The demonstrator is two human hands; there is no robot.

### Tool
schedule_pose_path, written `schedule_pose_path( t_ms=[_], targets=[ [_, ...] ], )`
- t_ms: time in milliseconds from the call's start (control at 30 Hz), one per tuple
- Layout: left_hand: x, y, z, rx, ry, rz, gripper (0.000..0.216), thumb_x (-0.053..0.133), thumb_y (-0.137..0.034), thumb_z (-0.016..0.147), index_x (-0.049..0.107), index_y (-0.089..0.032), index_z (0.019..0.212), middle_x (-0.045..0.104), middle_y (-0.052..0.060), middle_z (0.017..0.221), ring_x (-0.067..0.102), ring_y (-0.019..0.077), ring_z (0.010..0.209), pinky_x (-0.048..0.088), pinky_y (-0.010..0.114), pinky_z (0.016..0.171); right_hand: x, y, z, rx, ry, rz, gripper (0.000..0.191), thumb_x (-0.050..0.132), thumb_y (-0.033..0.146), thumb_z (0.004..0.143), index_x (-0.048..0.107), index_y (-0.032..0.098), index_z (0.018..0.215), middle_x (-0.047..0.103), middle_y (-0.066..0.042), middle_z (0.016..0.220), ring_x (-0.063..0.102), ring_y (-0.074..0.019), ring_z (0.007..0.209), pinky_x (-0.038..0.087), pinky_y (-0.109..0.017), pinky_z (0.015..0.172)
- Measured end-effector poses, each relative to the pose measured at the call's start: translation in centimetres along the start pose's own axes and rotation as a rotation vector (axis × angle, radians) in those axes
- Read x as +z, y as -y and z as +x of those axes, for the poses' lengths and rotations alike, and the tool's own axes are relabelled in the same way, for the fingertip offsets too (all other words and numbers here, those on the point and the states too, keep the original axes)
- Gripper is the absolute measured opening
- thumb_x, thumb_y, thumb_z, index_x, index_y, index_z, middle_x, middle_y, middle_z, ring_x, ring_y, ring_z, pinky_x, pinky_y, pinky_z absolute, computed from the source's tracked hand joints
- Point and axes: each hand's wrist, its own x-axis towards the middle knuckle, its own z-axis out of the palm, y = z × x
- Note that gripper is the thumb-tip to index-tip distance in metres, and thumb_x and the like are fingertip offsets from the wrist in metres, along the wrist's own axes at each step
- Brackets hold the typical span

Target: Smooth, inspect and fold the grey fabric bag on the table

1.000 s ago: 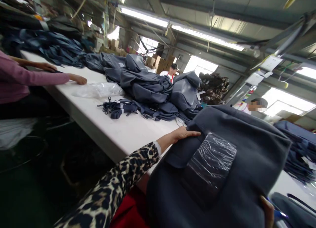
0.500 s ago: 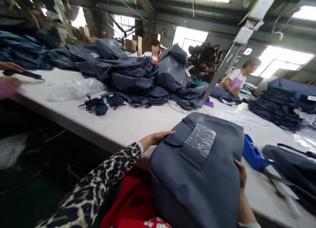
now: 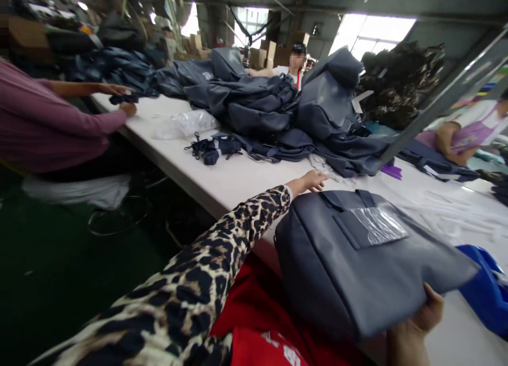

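A grey bag (image 3: pixel 357 265) with a plastic-wrapped patch lies tilted low over the near edge of the white table (image 3: pixel 238 181). My right hand (image 3: pixel 426 316) grips its lower right corner from beneath, thumb on top. My left hand (image 3: pixel 311 182), in a leopard-print sleeve, reaches past the bag's far left corner with fingers stretched out over the table, just off the bag and holding nothing.
A heap of grey bags (image 3: pixel 278 107) fills the middle of the table, with black straps (image 3: pixel 212 146) and a clear plastic bag (image 3: pixel 186 124) beside it. A person in a purple sleeve (image 3: pixel 51 125) works at the left. A blue object (image 3: pixel 484 292) lies at the right.
The bag has come down from upright to nearly flat on the table edge. My left hand slid off its top corner and reached forward. The view swung right and down.
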Motion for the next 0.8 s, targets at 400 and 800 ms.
schedule_pose_path(
  t_ms=[400, 800],
  targets=[
    [-3.6, 11.6, -15.1, 0.175, -0.255, 0.137, 0.034, 0.06, -0.047, 0.086, 0.063, -0.014, 0.095, 0.067, 0.007, 0.093, 0.061, 0.0194, 0.087, 0.049, 0.03, 0.08, -0.1, -3.3, -0.1, 0.101, 0.071, 0.427, 0.046, 0.056, 0.039, 0.077, 0.065, 0.037, 0.122, 0.072, 0.001, 0.118, 0.063, -0.0373, 0.113, 0.049, -0.066, 0.096],
    [-1.4, 9.5, -17.0, 0.156, -0.232, 0.661, 0.045, 0.054, -0.062, 0.087, 0.059, -0.018, 0.096, 0.062, 0.004, 0.09, 0.057, 0.0208, 0.08, 0.042, 0.03, 0.071, -1.5, -5.9, 1.3, -0.224, 0.137, -0.042, 0.055, 0.029, 0.057, 0.087, 0.052, 0.042, 0.135, 0.065, -0.014, 0.082, 0.069, -0.0398, 0.094, 0.049, -0.065, 0.067]
  ],
)
